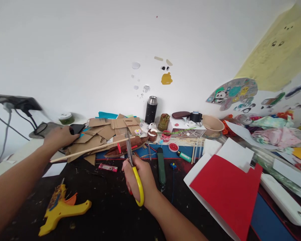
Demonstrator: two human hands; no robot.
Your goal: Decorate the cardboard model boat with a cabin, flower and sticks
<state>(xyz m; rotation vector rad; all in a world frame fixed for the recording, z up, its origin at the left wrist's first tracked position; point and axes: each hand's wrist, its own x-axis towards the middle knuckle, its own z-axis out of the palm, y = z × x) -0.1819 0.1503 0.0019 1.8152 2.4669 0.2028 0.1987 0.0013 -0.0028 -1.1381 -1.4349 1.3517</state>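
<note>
My right hand is closed around a pair of scissors with a yellow handle. The blades point up and away, close together, in front of a long wooden stick. My left hand reaches to the back left, fingers stretched out beside a dark flat object. Whether they touch it, I cannot tell. Just right of that hand lie cut cardboard pieces. A yellow glue gun rests on the dark mat at the front left.
A black flask stands by the wall. Red card and white sheets lie at the right. A green-handled cutter and a pink packet lie on the mat. Cables hang from a power strip at the left.
</note>
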